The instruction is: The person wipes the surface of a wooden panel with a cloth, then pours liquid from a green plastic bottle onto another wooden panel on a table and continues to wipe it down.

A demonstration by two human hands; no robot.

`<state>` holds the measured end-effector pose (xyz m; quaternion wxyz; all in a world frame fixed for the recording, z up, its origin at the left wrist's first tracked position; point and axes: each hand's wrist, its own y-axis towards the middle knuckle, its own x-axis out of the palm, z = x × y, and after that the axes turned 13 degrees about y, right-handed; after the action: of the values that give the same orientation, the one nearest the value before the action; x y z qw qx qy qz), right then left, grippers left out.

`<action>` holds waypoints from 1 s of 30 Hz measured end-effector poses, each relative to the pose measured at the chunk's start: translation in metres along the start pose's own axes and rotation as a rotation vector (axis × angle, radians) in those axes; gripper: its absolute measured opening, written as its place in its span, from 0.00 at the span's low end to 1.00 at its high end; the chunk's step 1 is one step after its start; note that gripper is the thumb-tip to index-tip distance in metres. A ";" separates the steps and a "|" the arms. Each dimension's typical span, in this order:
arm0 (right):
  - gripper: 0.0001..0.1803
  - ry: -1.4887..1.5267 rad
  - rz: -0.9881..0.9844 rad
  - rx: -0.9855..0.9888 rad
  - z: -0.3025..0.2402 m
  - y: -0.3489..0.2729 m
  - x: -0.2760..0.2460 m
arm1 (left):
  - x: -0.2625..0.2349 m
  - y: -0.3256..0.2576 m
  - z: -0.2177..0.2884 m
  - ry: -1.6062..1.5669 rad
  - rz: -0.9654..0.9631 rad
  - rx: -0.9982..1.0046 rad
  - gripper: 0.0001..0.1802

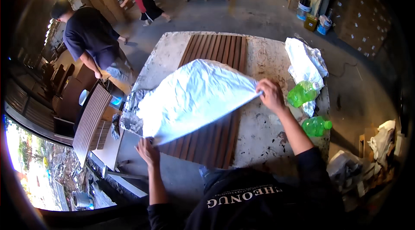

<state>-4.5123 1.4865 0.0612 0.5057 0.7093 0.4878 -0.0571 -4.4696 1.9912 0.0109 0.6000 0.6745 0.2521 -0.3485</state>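
Over the counter (268, 55), above a brown slatted panel (216, 48) lying on it — 1 wrinkled white cloth (201, 96), stretched between both hands. Left hand (148, 151): fingers pinched on its near left corner. Right hand (271, 93): fingers clamped on its right corner.

Risks, as judged: the unheld far edge could fold under or catch on the panel's ridges if pulled unevenly; a wide swing of the right forearm (298, 130) could knock the 2 green bottles (301, 94) beside it; counter stains might soil trailing fabric.

Containers: the bottles, right side — upright or lying, and how full, cannot tell. On the floor (255, 1) beyond: 1 pale blue pail (302, 14), something black in its top; 1 yellowish can (310, 22) and 1 blue bucket (323, 27), contents unclear.
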 end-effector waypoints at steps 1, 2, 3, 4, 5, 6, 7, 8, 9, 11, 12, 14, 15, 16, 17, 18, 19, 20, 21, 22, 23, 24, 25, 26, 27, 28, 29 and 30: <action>0.10 -0.017 -0.026 0.016 0.007 -0.024 0.005 | 0.001 -0.025 0.009 -0.007 -0.069 -0.034 0.05; 0.10 -0.030 -0.055 0.030 0.014 -0.049 0.010 | 0.004 -0.051 0.015 0.009 -0.065 -0.040 0.05; 0.10 0.000 -0.209 0.260 0.028 -0.084 0.012 | 0.004 -0.071 0.027 0.008 -0.094 -0.051 0.05; 0.11 -0.062 -0.252 0.298 0.025 -0.104 0.017 | -0.001 -0.092 0.032 0.024 -0.123 -0.069 0.05; 0.13 -0.127 -0.295 0.335 0.022 -0.123 0.020 | -0.005 -0.110 0.038 0.033 -0.144 -0.116 0.05; 0.16 -0.185 -0.333 0.365 0.013 -0.131 0.026 | -0.010 -0.125 0.039 0.052 -0.158 -0.163 0.05; 0.24 -0.081 -0.404 0.519 0.006 -0.139 0.028 | -0.013 -0.140 0.038 0.098 -0.188 -0.240 0.06; 0.25 -0.032 -0.363 0.478 0.000 -0.145 0.031 | -0.015 -0.152 0.039 0.117 -0.173 -0.320 0.07; 0.25 0.015 -0.323 0.441 -0.022 -0.138 0.034 | -0.018 -0.160 0.043 0.135 -0.159 -0.400 0.08; 0.25 0.103 -0.246 0.281 -0.056 -0.122 0.046 | -0.019 -0.168 0.046 0.164 -0.143 -0.578 0.09; 0.25 0.235 -0.231 0.316 -0.061 -0.122 0.055 | -0.017 -0.165 0.049 0.125 -0.157 -0.561 0.09; 0.33 0.309 -0.260 0.326 -0.087 -0.105 0.081 | -0.021 -0.160 0.042 0.075 -0.168 -0.550 0.08; 0.38 0.307 -0.283 0.309 -0.095 -0.093 0.093 | -0.023 -0.158 0.037 0.077 -0.157 -0.506 0.08; 0.37 0.368 -0.312 0.353 -0.092 -0.085 0.104 | -0.024 -0.154 0.036 0.077 -0.169 -0.481 0.08; 0.36 0.431 -0.342 0.395 -0.082 -0.078 0.119 | -0.027 -0.151 0.035 0.080 -0.182 -0.459 0.08; 0.35 0.494 -0.372 0.430 -0.066 -0.069 0.133 | -0.028 -0.146 0.032 0.082 -0.188 -0.439 0.08; 0.32 0.491 -0.469 0.359 -0.032 -0.060 0.146 | -0.025 -0.144 0.029 0.082 -0.278 -0.459 0.10; 0.29 0.491 -0.573 0.287 -0.004 -0.053 0.156 | -0.024 -0.141 0.028 0.027 -0.425 -0.365 0.12; 0.25 0.431 -0.671 0.365 -0.015 -0.037 0.160 | -0.035 -0.142 0.017 0.004 -0.570 -0.301 0.14; 0.26 0.268 -0.732 0.357 -0.009 -0.029 0.164 | -0.046 -0.138 0.015 -0.041 -0.717 -0.224 0.17; 0.27 0.184 -0.759 0.360 -0.005 -0.024 0.163 | -0.056 -0.130 0.012 -0.166 -0.948 -0.271 0.26; 0.27 0.106 -0.782 0.349 -0.002 -0.017 0.163 | -0.053 -0.131 -0.002 -0.397 -0.945 -0.276 0.28; 0.26 0.065 -0.753 0.314 0.005 -0.014 0.164 | -0.055 -0.120 0.002 -0.424 -0.847 -0.259 0.28; 0.25 0.023 -0.722 0.281 0.012 -0.011 0.165 | -0.051 -0.103 0.008 -0.449 -0.748 -0.239 0.27; 0.21 0.015 -0.722 0.255 0.016 -0.006 0.164 | -0.038 -0.092 0.011 -0.427 -0.678 -0.246 0.25; 0.17 0.008 -0.729 0.230 0.017 -0.002 0.163 | -0.022 -0.084 0.012 -0.404 -0.613 -0.256 0.24; 0.10 -0.022 -0.735 0.195 0.013 0.003 0.162 | -0.007 -0.072 0.014 -0.371 -0.562 -0.242 0.22; 0.08 -0.071 -0.775 0.166 0.011 0.009 0.160 | 0.008 -0.060 0.015 -0.342 -0.508 -0.222 0.21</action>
<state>-4.4179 1.5797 -0.0297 0.4041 0.5086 0.6954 -0.3073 -4.5127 1.9854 -0.0342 0.5973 0.4522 0.3443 -0.5658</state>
